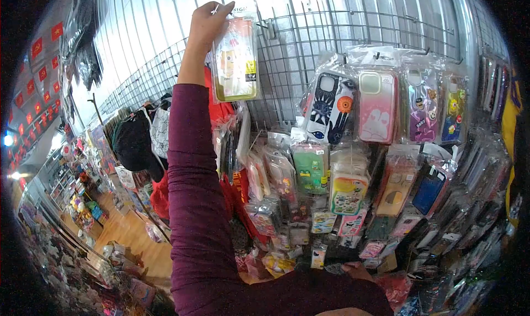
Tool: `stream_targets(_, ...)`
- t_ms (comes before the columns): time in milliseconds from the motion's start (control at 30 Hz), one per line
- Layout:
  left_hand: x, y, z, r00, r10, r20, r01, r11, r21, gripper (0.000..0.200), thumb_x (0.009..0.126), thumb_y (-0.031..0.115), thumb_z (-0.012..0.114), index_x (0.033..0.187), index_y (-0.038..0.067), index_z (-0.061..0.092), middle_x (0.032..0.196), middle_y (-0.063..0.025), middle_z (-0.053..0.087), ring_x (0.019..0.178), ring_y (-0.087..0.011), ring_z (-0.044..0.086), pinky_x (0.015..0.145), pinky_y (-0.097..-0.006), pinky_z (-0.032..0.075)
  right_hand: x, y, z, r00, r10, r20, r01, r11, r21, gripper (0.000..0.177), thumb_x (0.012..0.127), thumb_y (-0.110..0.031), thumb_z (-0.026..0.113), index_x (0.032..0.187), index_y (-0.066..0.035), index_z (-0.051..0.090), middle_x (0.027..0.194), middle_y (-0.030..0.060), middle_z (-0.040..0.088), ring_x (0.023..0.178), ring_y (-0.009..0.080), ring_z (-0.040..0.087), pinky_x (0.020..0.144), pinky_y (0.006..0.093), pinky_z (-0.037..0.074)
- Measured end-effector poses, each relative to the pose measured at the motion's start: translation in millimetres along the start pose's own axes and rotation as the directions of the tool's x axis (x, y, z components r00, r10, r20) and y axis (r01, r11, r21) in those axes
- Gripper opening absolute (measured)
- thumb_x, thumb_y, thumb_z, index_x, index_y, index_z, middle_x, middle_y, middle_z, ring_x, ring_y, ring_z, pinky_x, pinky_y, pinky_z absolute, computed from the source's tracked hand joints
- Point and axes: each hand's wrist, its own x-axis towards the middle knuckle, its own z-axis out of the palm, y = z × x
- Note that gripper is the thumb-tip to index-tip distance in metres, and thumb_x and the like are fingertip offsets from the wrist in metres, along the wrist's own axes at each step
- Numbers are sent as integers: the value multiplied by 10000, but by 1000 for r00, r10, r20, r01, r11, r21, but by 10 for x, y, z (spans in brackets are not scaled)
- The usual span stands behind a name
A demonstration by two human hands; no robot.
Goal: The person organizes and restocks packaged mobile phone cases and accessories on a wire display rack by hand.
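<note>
My left hand (208, 24) is raised high against the wire grid, its thumb and fingers pinching the top of a clear plastic package. Inside that package is a phone case (235, 59) with a pink, yellow and white print, hanging upright close to a hook on the grid. Low in the view, my right hand (358, 272) shows only in part behind my sleeve, and its fingers cannot be made out. A small packaged item (318, 256) with a yellowish print is seen to the left of it.
The wire grid (287, 45) carries packaged phone cases on hooks, among them a pink case (377, 106) and a green case (311, 170). Dark caps (134, 142) hang to the left. Beyond is a wooden floor (118, 222) with goods, and small red flags (37, 47) overhead.
</note>
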Motion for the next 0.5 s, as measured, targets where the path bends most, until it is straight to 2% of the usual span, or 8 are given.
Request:
stream_targets(67,-5,1,19,1000,-28,3,28,997,-68,369,747,269,617,861,-79,573,683,-96,578,530,-115,516,476,-222,421,44,-32,-25,997,48,62,-48,999,-1,377,808,-371,554,935,-21,615,623,26,518,563,93,474,526,279,389)
stream_targets(100,12,-44,6,1000,-29,3,30,998,-64,369,747,269,617,861,-79,573,683,-96,578,530,-115,516,476,-222,421,95,1,-37,986,148,80,-146,989,-26,403,802,-383,552,962,-17,607,698,52,549,615,117,502,574,294,409)
stream_targets(167,56,-100,-15,997,-47,62,54,992,-112,350,769,256,578,864,-80,574,705,-98,585,555,-119,531,501,-224,433,111,-96,-31,965,242,96,-238,970,-52,431,796,-395,551,989,-13,598,773,78,579,666,141,529,621,310,429)
stream_targets(200,69,-132,-1,997,-45,64,52,993,-110,350,769,256,578,864,-80,574,705,-98,585,555,-119,531,501,-224,433,84,-161,-12,971,235,49,-229,969,-95,450,795,-405,547,1003,-9,592,811,92,583,694,156,533,648,320,428)
stream_targets(267,44,-100,48,996,-83,-43,78,991,-109,344,791,245,542,900,-79,578,716,-91,584,584,-113,523,516,-231,424,83,-187,12,975,223,1,-221,966,-137,468,794,-414,543,1017,-4,586,849,107,587,722,171,537,674,330,426)
stream_targets(333,47,-99,50,997,-69,-33,65,992,-107,350,799,245,534,927,-78,578,720,-86,583,600,-113,520,527,-234,422,87,-128,52,980,199,15,-198,980,-35,478,800,-410,534,1044,0,574,856,112,586,713,189,533,679,345,418)
stream_targets(433,64,-95,28,997,-76,3,75,991,-107,364,811,253,526,958,-76,576,723,-77,581,609,-114,511,540,-236,419,68,-235,16,954,290,80,-285,956,-72,477,805,-416,519,1031,0,578,879,114,579,769,203,536,722,352,411)
stream_targets(500,63,-100,35,995,-96,29,99,989,-109,370,814,259,526,962,-76,575,720,-73,579,600,-115,506,542,-235,418,101,-144,0,957,278,82,-269,957,-111,477,808,-421,513,1027,-3,581,886,115,577,780,201,536,724,351,412)
